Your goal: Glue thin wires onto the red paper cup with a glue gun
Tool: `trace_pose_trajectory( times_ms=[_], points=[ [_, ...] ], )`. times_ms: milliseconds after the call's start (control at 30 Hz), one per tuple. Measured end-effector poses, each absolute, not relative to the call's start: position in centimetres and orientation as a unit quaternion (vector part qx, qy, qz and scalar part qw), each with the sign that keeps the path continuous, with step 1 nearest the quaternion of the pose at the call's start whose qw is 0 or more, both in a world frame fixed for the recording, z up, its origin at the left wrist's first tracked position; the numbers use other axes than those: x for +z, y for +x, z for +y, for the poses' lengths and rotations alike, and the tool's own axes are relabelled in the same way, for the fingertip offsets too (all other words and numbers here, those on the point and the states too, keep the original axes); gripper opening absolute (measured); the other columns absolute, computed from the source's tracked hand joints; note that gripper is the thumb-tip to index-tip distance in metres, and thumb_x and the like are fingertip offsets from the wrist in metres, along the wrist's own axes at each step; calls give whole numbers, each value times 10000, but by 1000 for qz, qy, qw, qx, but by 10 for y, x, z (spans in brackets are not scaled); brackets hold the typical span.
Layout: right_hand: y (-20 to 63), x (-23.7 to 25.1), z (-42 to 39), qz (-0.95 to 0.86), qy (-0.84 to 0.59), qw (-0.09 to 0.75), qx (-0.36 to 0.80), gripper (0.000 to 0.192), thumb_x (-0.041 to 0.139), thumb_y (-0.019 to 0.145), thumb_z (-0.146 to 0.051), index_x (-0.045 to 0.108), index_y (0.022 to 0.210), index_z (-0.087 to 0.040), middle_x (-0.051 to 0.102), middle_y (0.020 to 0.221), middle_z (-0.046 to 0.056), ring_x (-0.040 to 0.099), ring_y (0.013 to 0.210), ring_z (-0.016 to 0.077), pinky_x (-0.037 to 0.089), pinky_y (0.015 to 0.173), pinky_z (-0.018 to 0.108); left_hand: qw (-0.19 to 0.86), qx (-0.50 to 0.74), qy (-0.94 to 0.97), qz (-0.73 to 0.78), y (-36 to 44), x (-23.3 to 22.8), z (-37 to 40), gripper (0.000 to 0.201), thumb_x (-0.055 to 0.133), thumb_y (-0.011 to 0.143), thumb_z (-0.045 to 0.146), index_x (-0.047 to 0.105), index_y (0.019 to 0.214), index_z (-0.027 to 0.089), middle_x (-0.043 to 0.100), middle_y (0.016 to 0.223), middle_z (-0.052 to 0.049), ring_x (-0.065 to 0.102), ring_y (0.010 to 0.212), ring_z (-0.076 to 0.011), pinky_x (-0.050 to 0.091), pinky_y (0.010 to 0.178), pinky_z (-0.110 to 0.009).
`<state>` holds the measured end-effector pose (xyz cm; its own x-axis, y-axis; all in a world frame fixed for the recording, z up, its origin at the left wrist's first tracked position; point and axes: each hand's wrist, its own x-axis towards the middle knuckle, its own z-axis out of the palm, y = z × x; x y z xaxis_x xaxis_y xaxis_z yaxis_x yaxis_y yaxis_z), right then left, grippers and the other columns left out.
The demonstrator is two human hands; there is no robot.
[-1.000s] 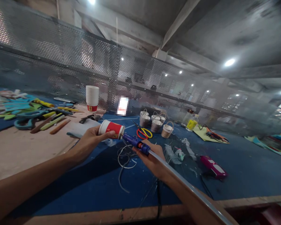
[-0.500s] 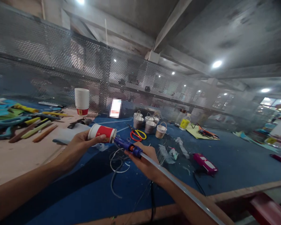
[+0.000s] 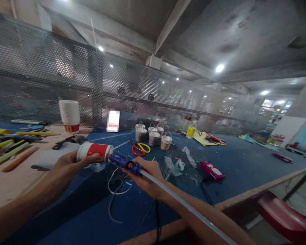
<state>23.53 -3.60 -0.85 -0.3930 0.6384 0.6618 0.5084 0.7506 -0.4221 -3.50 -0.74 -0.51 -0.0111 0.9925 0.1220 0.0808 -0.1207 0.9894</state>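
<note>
Head view, mid-frame: left hand [image 3: 66,165] grips a red paper cup [image 3: 94,151] sideways; right hand [image 3: 145,175] is closed round a blue glue gun [image 3: 123,162], nozzle at the cup's base. Four handled cup baskets [image 3: 153,134] stand finished behind; a cup stack [image 3: 69,115] waits upper left.

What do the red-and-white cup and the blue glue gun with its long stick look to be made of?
The cup in the left hand looks like matte paper: printed red band, thin rolled white rim, like the stacked cups behind. The glue gun in the right hand looks like moulded blue plastic with an orange collar. Its stick is translucent and glossy, probably hot-melt glue.
</note>
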Motion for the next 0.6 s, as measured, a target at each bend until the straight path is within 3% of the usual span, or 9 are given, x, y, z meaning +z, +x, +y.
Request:
trace_pose_trajectory(
  times_ms=[233, 367, 600],
  points=[
    [235, -10, -36, -826, -357, 430, 70, 204, 658, 920, -407, 629, 961, -209, 689, 751, -17, 630, 630, 127, 430, 609, 213, 454, 519, 538, 485, -33, -4, -7, 479, 837, 694, 480, 701, 1061, 203, 779, 1059, -69, 659, 1069, -327, 440, 1023, -443],
    [235, -11, -34, -827, -359, 428, 67, 187, 659, 917, -389, 627, 961, -210, 697, 764, -8, 636, 634, 131, 432, 599, 216, 447, 513, 553, 481, -38, -10, -2, 416, 825, 721, 471, 717, 1027, 211, 784, 977, -49, 661, 1073, -316, 454, 1006, -414],
    [236, -10, -36, -827, -345, 440, 68, 186, 644, 933, -382, 627, 962, -199, 692, 772, -9, 629, 635, 128, 423, 598, 222, 447, 524, 551, 471, -36, -11, -5, 389, 807, 758, 450, 724, 1041, 195, 791, 1026, -66, 677, 1026, -291, 471, 976, -394]
  ],
)
